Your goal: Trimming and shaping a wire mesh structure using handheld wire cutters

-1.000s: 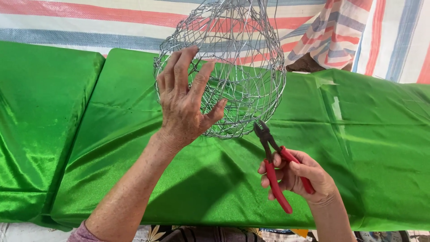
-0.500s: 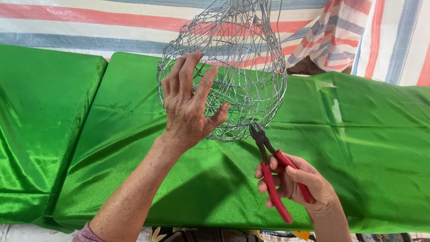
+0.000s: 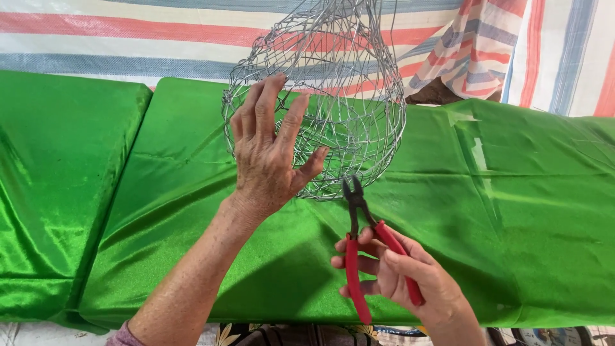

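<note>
Steadying the wire basket [image 3: 333, 96] above the green worktop [image 3: 512, 211], we pressed our left hand [image 3: 272, 150] flat, fingers spread, against its side; our right hand [image 3: 400, 279] clamped red-handled pliers [image 3: 359, 234], tips just below the mesh.

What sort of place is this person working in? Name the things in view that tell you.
Probably a makeshift craft workspace: a shiny green cloth covers the surface, a striped tarpaulin hangs behind, and the hands work a wire mesh basket with red-handled pliers.
</note>
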